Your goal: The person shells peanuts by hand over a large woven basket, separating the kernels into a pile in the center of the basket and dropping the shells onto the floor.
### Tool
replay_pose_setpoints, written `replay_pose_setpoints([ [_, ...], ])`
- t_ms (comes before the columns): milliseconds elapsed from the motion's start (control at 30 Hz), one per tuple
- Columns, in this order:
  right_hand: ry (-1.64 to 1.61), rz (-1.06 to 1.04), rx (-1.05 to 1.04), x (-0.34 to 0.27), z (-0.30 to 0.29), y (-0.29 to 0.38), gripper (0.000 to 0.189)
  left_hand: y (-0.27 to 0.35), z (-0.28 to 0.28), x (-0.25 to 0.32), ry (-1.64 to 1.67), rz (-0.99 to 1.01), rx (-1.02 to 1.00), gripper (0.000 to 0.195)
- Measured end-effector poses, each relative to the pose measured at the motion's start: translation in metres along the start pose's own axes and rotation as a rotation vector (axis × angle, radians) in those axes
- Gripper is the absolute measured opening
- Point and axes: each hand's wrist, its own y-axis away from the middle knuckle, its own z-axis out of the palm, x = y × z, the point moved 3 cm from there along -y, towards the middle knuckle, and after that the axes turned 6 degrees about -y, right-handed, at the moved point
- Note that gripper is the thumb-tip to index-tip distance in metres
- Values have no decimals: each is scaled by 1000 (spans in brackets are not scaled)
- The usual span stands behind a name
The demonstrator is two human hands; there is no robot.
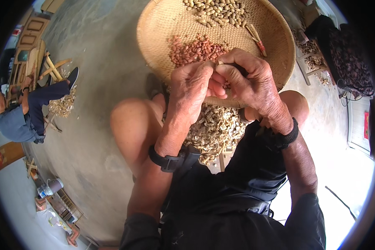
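Over the near edge of a round woven basket (156, 37), my left hand (192, 82) and my right hand (248, 78) meet fingertip to fingertip. Between the right thumb and forefinger is a small pale peanut shell piece (219, 62), and the left fingertips touch it. Whether the left fingers hold anything else is hidden. Shelled reddish peanuts (195, 50) lie heaped in the basket just beyond my hands. Unshelled peanuts (220, 12) are spread at its far side. A small bundle of sticks (257, 40) with a red binding rests at the right inside wall.
Empty peanut shells (217, 131) are piled on the floor between my legs, under the basket. At left, a person (18, 115) sits near a wooden chair (51, 68) and another shell heap (62, 104). At right, another person (351, 59) in patterned dark clothing is beside a wooden stool (312, 65).
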Motion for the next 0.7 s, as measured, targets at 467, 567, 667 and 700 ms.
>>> replay_pose_setpoints([
  [467,-435,417,103,9,2,9,23,3,4,5,4,64,-85,34],
  [567,-350,337,76,9,-1,10,24,4,6,7,-35,64,-112,34],
  [667,-398,364,65,9,1,10,22,5,6,8,-54,68,-113,34],
  [700,-406,362,50,9,1,10,21,6,6,9,-54,69,-113,34],
])
